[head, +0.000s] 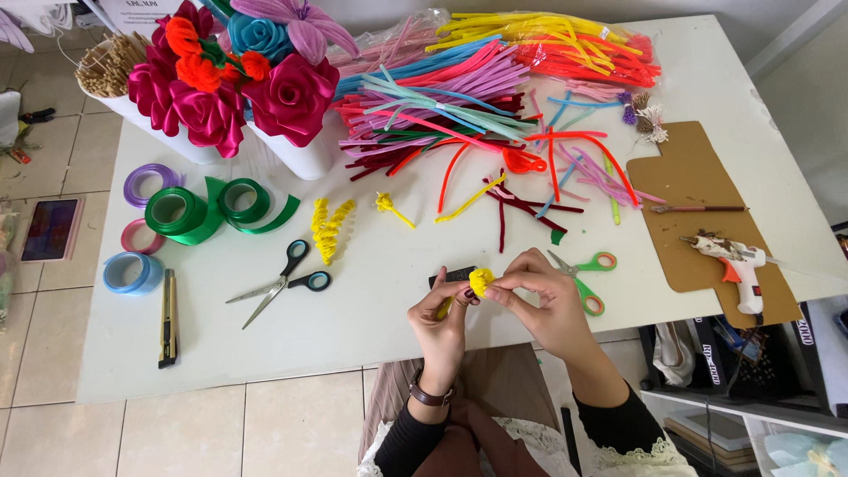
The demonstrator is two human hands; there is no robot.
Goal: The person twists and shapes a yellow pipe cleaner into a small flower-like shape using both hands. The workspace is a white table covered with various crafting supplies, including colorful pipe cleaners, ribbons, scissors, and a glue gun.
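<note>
Both hands meet just above the near edge of the white rectangular table (pixel 371 327), and everything else is placed here from that edge. The left hand (pixel 442 320) is closed around the lower part of a small yellow fuzzy pipe-cleaner coil (pixel 480 281), its stem poking down between the fingers. The right hand (pixel 541 296) pinches the top of the same coil with thumb and fingertips, so the coil sits between the two hands, held a little off the tabletop. A small black flat block (pixel 452 276) lies on the table directly behind the coil, partly hidden by the fingers.

At the far edge, clear plastic bags of yellow and red pipe cleaners (pixel 565 44) lie flat, with a loose heap of pink, blue, purple and red pipe cleaners (pixel 442 106) spilling toward the middle. A white paper sign (pixel 141 11) shows at the far left corner, too cut off to describe further.

Near the far left, white tubs hold satin ribbon roses in magenta, orange and teal (pixel 238 79). Closer in on the left are green ribbon rolls (pixel 203 208), a pale blue tape roll (pixel 132 272) and a yellow utility knife (pixel 167 318). Black-handled scissors (pixel 283 281) lie left of the hands, green-and-orange scissors (pixel 581 276) just right of them. On the right, a brown cardboard sheet (pixel 689 194) carries a white and orange glue gun (pixel 733 265).
</note>
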